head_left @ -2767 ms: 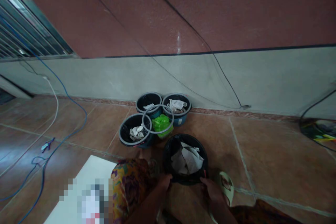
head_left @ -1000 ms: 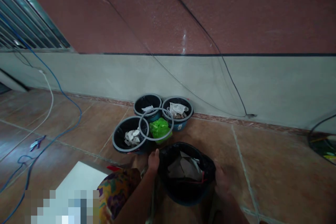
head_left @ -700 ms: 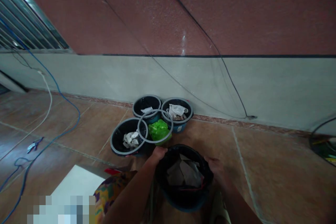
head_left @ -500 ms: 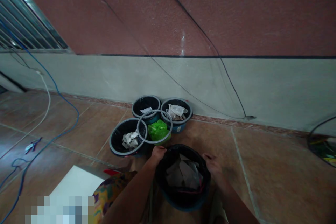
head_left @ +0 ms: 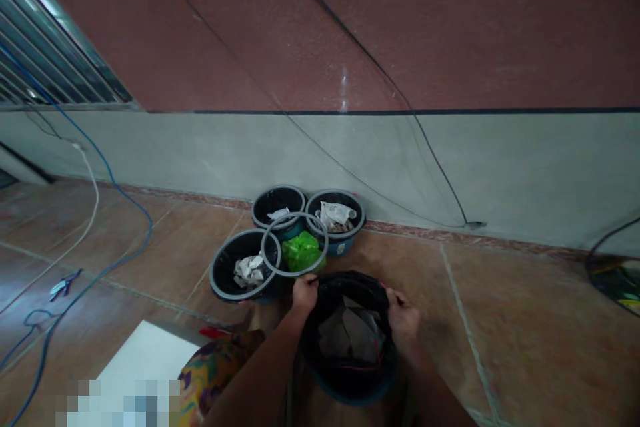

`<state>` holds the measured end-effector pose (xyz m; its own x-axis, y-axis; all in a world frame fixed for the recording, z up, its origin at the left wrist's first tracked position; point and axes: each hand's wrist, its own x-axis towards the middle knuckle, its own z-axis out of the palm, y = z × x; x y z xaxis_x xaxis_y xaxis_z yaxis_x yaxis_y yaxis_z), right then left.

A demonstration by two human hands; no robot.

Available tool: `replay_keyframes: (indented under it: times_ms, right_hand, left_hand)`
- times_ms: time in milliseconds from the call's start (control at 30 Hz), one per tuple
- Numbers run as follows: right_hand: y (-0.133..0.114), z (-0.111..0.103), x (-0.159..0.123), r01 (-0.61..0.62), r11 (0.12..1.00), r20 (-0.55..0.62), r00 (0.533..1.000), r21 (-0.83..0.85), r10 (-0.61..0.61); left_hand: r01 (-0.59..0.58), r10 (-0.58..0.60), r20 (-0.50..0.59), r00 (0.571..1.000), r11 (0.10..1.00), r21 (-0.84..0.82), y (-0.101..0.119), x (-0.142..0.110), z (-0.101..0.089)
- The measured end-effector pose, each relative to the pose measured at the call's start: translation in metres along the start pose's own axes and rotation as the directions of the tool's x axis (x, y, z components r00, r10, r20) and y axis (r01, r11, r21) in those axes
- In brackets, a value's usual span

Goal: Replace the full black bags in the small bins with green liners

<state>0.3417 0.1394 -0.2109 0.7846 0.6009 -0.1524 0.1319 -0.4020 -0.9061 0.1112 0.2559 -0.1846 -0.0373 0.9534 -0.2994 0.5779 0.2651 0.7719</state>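
Lined bucket: the bucket point(head_left: 357, 397) sits at the bottom centre of the frame; a black liner point(head_left: 353, 278) covers its rim, and its base is lost in shadow.
Left hand: the left hand point(head_left: 304, 292) has a narrow grip on the liner's edge at the upper left of the bucket; the fingertips are partly hidden.
Right hand: the right hand point(head_left: 403, 317) pinches the liner's edge at the upper right; its thumb is hard to make out.
Inside: pale paper point(head_left: 350, 333) lies in the liner, dim, with a thin reddish strip point(head_left: 361, 367) below it.
Other buckets: three grey-rimmed buckets point(head_left: 220, 288) cluster at the centre, each holding pale scraps.
Ring and bag: a grey ring point(head_left: 294, 274) overlaps the view of a green bag point(head_left: 301, 251); what lies beneath the bag is unclear.
Lower left: a pixelated patch hides part of a white panel point(head_left: 145, 350); the left forearm partly covers patterned cloth point(head_left: 213, 367).
Right edge: a black loop point(head_left: 597, 247) is cut off.
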Motion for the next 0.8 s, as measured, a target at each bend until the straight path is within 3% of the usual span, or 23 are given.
replay_keyframes:
  times_ms: [100, 200, 367, 467, 533, 667, 800]
  right_hand:
    - [-0.005, -0.009, -0.017, -0.001, 0.997, 0.012, 1.000, 0.080, 0.000]
    - [0.002, -0.026, -0.038, -0.042, 0.998, 0.061, 0.997, -0.047, 0.045]
    - [0.022, -0.045, -0.082, -0.115, 0.919, 0.103, 0.981, -0.378, 0.165]
    - [0.027, -0.050, -0.104, -0.133, 0.859, 0.136, 0.964, -0.495, 0.227]
    - [0.027, -0.056, -0.112, -0.114, 0.837, 0.190, 0.949, -0.535, 0.251]
    - [0.017, -0.075, -0.110, -0.045, 0.869, 0.228, 0.957, -0.492, 0.179]
    - [-0.001, -0.091, -0.103, -0.153, 0.949, 0.209, 0.954, -0.277, 0.215]
  left_hand:
    - [-0.102, 0.100, -0.039, 0.994, 0.993, -0.052, 0.001, -0.009, -0.009]
    - [-0.146, 0.145, -0.084, 0.986, 0.989, -0.007, -0.007, -0.023, -0.022]
    - [-0.006, 0.013, -0.037, 0.999, 0.981, 0.196, -0.026, -0.047, -0.037]
    - [0.061, -0.093, 0.077, 0.993, 0.936, 0.347, -0.037, -0.059, -0.036]
    - [0.087, -0.140, 0.091, 0.986, 0.896, 0.435, -0.041, -0.066, -0.037]
    - [0.099, -0.137, 0.049, 0.989, 0.881, 0.463, -0.035, -0.080, -0.048]
    - [0.016, -0.030, 0.029, 0.999, 0.920, 0.392, -0.021, -0.091, -0.067]
